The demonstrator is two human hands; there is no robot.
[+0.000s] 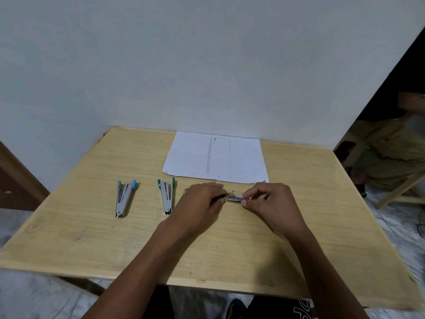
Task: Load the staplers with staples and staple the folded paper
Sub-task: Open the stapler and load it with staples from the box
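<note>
Two small staplers lie opened on the wooden table: a light-blue stapler at the left and a teal stapler to its right. A third stapler, dark with metal parts, sits between my hands. My left hand grips its left end. My right hand pinches its right end with thumb and fingers; whether staples are in the fingers I cannot tell. A printed white paper lies flat behind my hands, near the wall.
A small yellowish object peeks out behind my left hand. The table stands against a pale wall. A seated person and a wooden stool leg are at the right, beyond the table's edge.
</note>
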